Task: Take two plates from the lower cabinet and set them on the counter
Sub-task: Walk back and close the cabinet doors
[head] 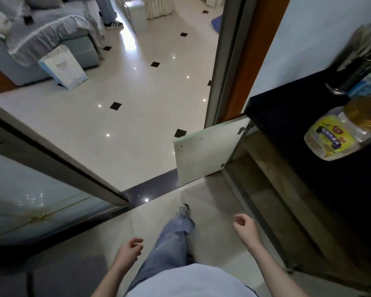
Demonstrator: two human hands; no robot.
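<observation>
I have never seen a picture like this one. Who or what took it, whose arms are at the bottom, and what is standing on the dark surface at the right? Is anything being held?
There is no machine here. A person wears a wide-angle camera on the head, so you look down along their body at the floor.

The arms are theirs: the left hand and the right hand, both empty and loosely curled.

The dark surface is the counter. On it stands a clear jar with a gold lid and yellow label; blurred items stand behind it.

Under the counter, a lower cabinet door stands open. No plates are visible.
</observation>
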